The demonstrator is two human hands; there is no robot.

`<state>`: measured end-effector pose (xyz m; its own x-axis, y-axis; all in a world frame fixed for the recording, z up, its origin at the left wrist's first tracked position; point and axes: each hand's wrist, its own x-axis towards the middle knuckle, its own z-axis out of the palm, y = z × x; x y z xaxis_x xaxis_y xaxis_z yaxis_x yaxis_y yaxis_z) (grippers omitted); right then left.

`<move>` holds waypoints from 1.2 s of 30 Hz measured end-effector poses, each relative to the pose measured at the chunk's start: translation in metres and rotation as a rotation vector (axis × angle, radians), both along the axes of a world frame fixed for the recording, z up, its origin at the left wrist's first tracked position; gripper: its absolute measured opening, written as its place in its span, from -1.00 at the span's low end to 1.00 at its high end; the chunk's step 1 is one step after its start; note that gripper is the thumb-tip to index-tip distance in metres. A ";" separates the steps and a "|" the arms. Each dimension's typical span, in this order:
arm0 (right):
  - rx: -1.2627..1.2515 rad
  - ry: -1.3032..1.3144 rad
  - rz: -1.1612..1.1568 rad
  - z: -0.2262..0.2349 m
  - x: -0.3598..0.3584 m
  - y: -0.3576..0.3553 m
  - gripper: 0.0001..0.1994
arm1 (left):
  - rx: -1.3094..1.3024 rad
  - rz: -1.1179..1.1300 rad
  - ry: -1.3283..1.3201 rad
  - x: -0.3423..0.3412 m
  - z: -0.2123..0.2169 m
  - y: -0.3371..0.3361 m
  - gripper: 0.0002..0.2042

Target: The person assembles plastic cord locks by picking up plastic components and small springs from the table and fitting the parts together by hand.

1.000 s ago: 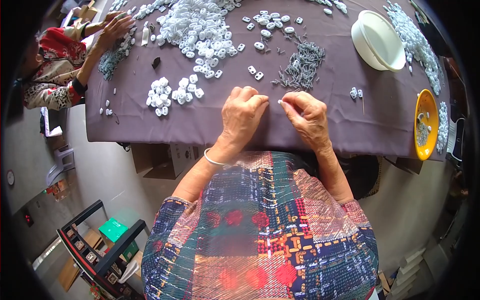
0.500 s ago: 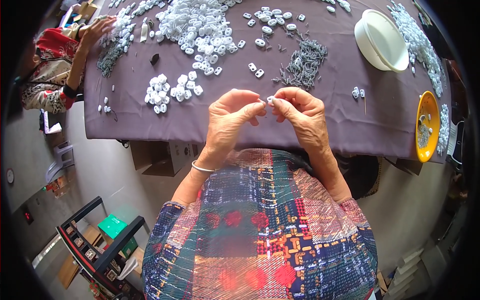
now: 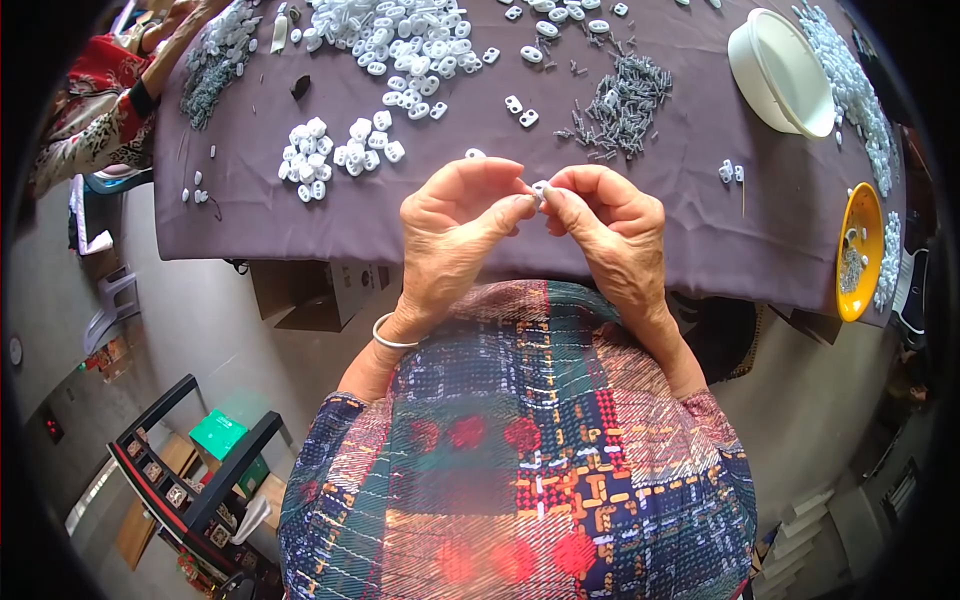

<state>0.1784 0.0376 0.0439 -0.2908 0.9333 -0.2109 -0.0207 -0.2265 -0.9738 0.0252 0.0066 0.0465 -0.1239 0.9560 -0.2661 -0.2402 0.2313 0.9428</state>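
Over the near middle of the table, my two hands meet at the fingertips. My right hand (image 3: 618,225) pinches a small white plastic piece with a hole (image 3: 540,187) between thumb and index finger. The thumb and index finger of my left hand (image 3: 450,220) are pinched against its left side; whatever they hold is too small to make out. Just behind my left hand lies another white piece (image 3: 475,153). Beyond my right hand is a pile of short thin grey pieces, perhaps springs (image 3: 630,100). Two white two-holed pieces (image 3: 521,111) lie between that pile and the larger white heap.
A large heap of white oval pieces (image 3: 400,40) and a smaller cluster (image 3: 306,158) lie on the dark tablecloth (image 3: 330,225). At right are a white tub (image 3: 780,75), a yellow bowl (image 3: 860,255) and more white pieces. Another person's arm (image 3: 160,70) reaches in at far left.
My left fingertips have closed the small gap and now touch the piece in my right hand. The view has shifted slightly, and a white piece shows behind my left hand. The other person's arm has moved.
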 end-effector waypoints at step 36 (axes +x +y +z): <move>-0.210 0.136 0.029 -0.016 -0.007 0.000 -0.85 | -0.065 0.032 0.014 -0.001 -0.004 -0.002 -0.78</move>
<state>0.1711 0.0373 0.0281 -0.3555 0.8639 -0.3569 -0.1385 -0.4263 -0.8939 0.0242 0.0051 0.0426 -0.1586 0.9321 -0.3257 -0.2351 0.2847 0.9293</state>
